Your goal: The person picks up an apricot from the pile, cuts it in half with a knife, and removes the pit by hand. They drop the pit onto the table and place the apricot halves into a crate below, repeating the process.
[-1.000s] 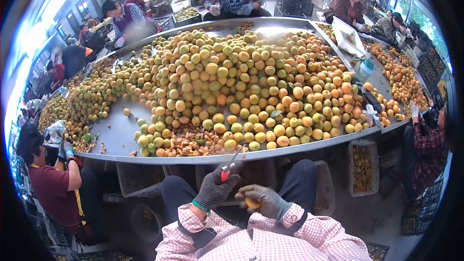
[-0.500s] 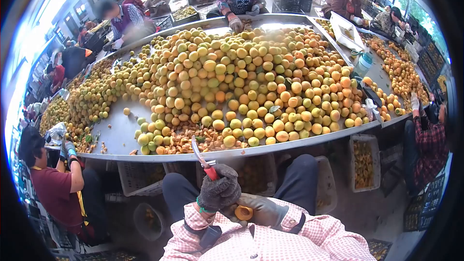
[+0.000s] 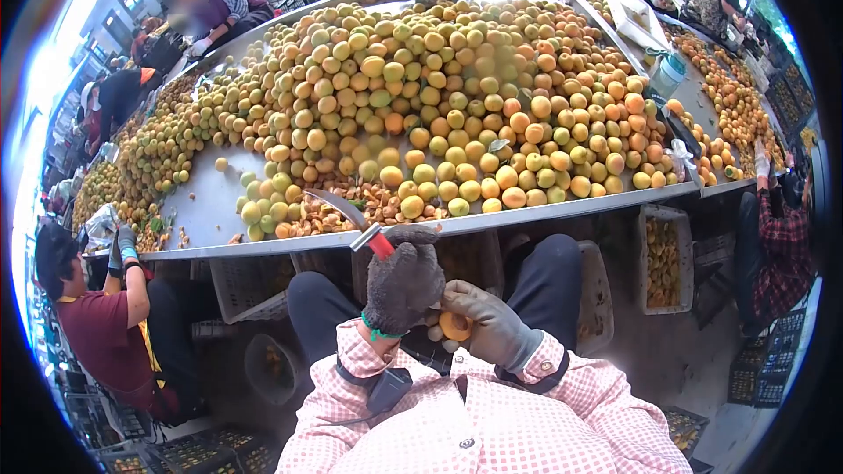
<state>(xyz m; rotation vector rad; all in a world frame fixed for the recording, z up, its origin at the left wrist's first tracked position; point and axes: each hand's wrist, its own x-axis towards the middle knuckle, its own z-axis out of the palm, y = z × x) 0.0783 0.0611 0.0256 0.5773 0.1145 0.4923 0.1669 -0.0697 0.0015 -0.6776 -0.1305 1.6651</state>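
Note:
In my left hand (image 3: pixel 404 285), closed in a dark knit glove, is a curved-blade knife (image 3: pixel 380 244) with a red handle. Its blade slants up and left over the table's front edge. My right hand (image 3: pixel 496 325), in a grey glove, grips an apricot (image 3: pixel 455 326) close beside the left hand, thumb on top and fingertips showing below. Part of this fruit is covered by the glove. Beyond the hands, a large heap of whole apricots (image 3: pixel 421 105) lies on the metal table (image 3: pixel 213 206), with opened brown-orange apricot pieces (image 3: pixel 373 202) near the front edge.
Crates (image 3: pixel 665 263) of apricot pieces stand below the table, and a round bucket (image 3: pixel 270 369) is at lower left. A co-worker (image 3: pixel 110 316) sits at left, another person (image 3: pixel 777 254) at right. A bottle (image 3: pixel 667 75) and white tray (image 3: pixel 632 17) stand at back right.
The view has tipped downward. The knife blade has swung from nearly upright to pointing left. My right hand has come up over the apricot, whose hollow cut face showed before.

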